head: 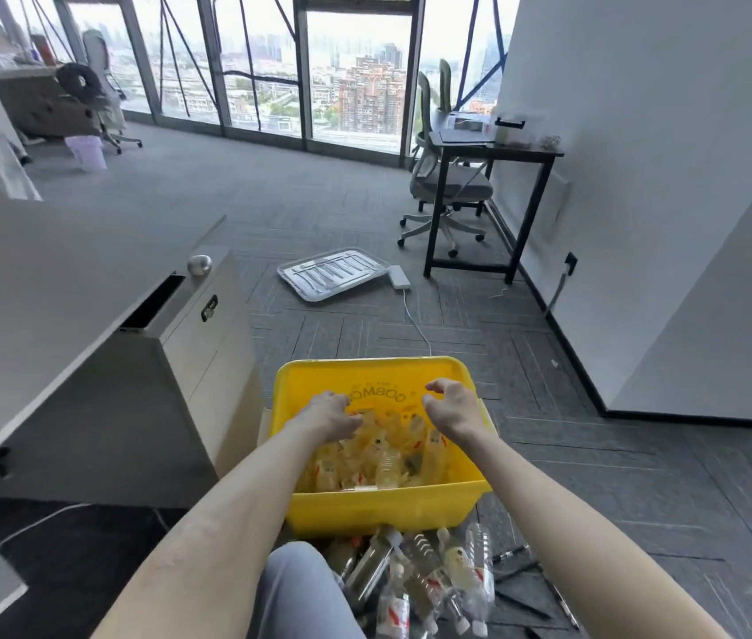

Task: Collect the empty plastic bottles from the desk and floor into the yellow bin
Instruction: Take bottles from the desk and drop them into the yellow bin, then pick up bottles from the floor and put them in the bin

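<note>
The yellow bin [378,507] stands on the carpet right in front of me, holding several clear plastic bottles [383,458]. Both hands hover over its opening. My left hand [330,415] is palm down with fingers curled loosely, holding nothing. Palm down as well, my right hand [450,405] has its fingers spread and is empty. A heap of more empty bottles [429,578] lies on the floor just this side of the bin, beside my knee [300,592].
A grey desk [42,288] with a drawer cabinet [199,362] is at the left. A metal tray [332,272] and a white power strip [399,276] with its cable lie on the floor beyond the bin. A black table [494,149] and office chairs stand by the right wall.
</note>
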Demonstrator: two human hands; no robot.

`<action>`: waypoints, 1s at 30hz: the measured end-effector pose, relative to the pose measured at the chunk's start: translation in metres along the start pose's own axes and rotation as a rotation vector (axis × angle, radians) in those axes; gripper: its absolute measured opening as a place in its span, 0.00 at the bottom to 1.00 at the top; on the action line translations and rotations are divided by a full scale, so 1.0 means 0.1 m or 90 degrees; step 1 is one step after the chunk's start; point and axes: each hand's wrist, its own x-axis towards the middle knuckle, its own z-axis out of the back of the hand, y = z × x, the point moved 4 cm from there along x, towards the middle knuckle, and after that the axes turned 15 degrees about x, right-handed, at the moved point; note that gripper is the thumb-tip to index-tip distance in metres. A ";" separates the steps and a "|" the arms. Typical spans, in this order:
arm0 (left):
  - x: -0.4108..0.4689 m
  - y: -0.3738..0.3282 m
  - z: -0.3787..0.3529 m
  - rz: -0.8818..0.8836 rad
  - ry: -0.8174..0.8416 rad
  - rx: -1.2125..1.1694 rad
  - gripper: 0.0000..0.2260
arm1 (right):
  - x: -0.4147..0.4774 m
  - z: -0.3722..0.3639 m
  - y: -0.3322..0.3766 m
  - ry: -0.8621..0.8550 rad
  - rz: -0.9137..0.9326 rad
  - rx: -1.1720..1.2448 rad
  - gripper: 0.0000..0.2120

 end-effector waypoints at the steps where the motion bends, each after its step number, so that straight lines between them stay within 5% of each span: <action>1: -0.09 0.07 0.03 0.011 -0.003 0.009 0.27 | -0.02 -0.06 0.05 0.007 0.012 0.000 0.18; 18: -2.31 1.67 -0.22 0.286 -0.031 -0.012 0.23 | -1.47 -1.62 0.94 0.289 0.260 -0.129 0.18; 30: -3.89 1.66 -0.79 0.405 -0.129 -0.098 0.20 | -2.85 -2.03 0.96 0.422 0.445 -0.193 0.13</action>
